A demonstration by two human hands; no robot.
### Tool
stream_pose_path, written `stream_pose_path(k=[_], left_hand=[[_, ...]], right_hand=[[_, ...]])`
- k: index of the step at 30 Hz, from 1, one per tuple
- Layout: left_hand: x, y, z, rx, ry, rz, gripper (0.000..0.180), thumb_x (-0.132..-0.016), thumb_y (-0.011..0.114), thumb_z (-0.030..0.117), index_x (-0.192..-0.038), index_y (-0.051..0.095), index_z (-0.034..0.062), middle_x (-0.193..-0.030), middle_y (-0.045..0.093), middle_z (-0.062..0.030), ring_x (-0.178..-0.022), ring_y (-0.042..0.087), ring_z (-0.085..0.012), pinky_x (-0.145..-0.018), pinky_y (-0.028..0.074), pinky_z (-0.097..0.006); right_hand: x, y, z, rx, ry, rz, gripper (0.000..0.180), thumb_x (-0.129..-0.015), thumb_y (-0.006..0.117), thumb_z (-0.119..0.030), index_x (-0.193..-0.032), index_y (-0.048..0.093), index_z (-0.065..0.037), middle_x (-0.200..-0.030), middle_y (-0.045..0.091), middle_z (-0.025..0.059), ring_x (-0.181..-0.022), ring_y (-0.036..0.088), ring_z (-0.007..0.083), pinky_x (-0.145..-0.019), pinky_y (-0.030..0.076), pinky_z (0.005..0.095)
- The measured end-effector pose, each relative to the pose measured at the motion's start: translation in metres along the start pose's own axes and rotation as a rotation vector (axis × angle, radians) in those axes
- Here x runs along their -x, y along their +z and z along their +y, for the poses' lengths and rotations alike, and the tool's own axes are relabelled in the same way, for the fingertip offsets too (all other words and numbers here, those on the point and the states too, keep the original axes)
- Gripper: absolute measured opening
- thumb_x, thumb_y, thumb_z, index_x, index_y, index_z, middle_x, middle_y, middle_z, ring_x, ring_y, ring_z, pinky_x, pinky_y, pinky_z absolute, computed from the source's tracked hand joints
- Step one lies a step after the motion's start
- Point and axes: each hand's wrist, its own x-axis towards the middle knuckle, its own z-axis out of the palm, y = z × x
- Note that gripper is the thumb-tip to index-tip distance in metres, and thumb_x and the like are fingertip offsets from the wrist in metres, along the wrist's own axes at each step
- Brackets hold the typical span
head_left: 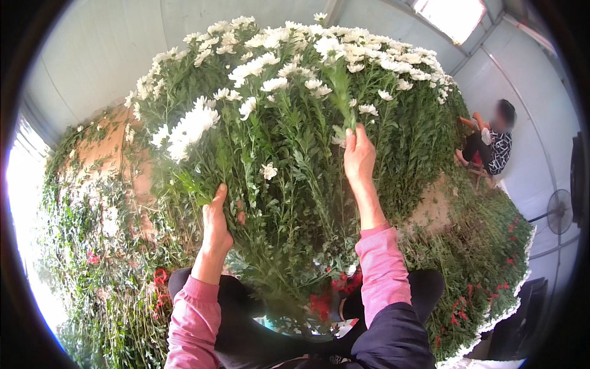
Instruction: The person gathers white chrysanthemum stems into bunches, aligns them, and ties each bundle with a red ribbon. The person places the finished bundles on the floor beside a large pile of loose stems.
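Observation:
My left hand point(216, 222) is closed around the leafy stems of a few white chrysanthemums point(192, 130), whose heads lean out to the upper left. Some of its fingers are hidden behind the leaves. Farther up and to the right, my right hand point(360, 157) pinches one chrysanthemum stem point(342, 92); its leaves are blurred, and a white head seems to top it. Behind both hands rises a broad pile of white chrysanthemums point(295, 135), heads up and away from me, stems towards me. A single small white bloom point(268, 171) shows among the stems between my hands.
Cut stems and leaves point(117, 264) litter the left side, with red ties point(161, 277) among them. More stems point(473, 258) lie at the right. Brown boards point(430, 206) show in places. At the far right another person point(495, 138) sits near a fan point(559, 211).

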Motion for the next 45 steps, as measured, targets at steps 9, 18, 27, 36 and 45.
stream_pose_path(k=[9,18,27,36,45], left_hand=[[0.003,0.014,-0.012,-0.041,-0.005,-0.017,0.027,-0.099,0.06,0.035,-0.099,0.06,0.0081,-0.069,0.06,-0.0067,-0.047,0.052,-0.0187,-0.045,0.044,-0.032],[-0.002,0.024,-0.016,-0.038,-0.005,-0.098,0.026,-0.1,0.058,0.03,-0.108,0.062,0.0053,-0.085,0.07,-0.0103,-0.063,0.067,-0.0223,-0.051,0.055,-0.034],[-0.022,0.02,-0.031,-0.025,0.076,-0.073,0.021,-0.097,0.063,0.023,-0.105,0.063,0.0039,-0.083,0.068,-0.007,-0.06,0.063,-0.0182,-0.053,0.054,-0.033],[-0.03,0.031,-0.045,-0.045,0.168,-0.038,0.04,-0.099,0.06,0.031,-0.128,0.057,0.0031,-0.112,0.065,-0.0039,-0.099,0.056,-0.0167,-0.089,0.045,-0.034],[-0.006,0.029,-0.043,-0.136,0.051,-0.265,0.072,-0.093,0.058,0.058,-0.141,0.043,0.0066,-0.124,0.058,-0.0094,-0.105,0.059,-0.0211,-0.087,0.05,-0.035]], right_hand=[[0.073,0.116,0.025,0.175,0.174,-0.248,0.033,-0.093,0.065,-0.027,-0.118,0.052,-0.009,-0.107,0.054,0.0132,-0.092,0.063,0.0342,-0.073,0.056,0.0457],[0.065,0.136,0.033,0.215,0.201,-0.205,0.053,-0.083,0.074,-0.028,-0.123,0.051,-0.002,-0.105,0.063,0.0161,-0.1,0.06,0.036,-0.082,0.052,0.0483],[0.038,0.045,0.006,-0.625,0.368,-0.295,0.037,-0.096,0.066,-0.021,-0.125,0.057,0.001,-0.104,0.071,0.0091,-0.083,0.063,0.0113,-0.068,0.052,0.0291],[0.055,-0.055,-0.119,-1.306,0.657,-0.679,0.04,-0.089,0.074,-0.027,-0.119,0.06,-0.005,-0.094,0.067,0.0081,-0.065,0.064,0.0136,-0.045,0.049,0.0219],[0.104,0.023,-0.129,-0.837,0.403,-0.508,0.028,-0.093,0.065,-0.018,-0.113,0.066,0.001,-0.101,0.072,0.0114,-0.088,0.066,0.0168,-0.08,0.051,0.0283]])
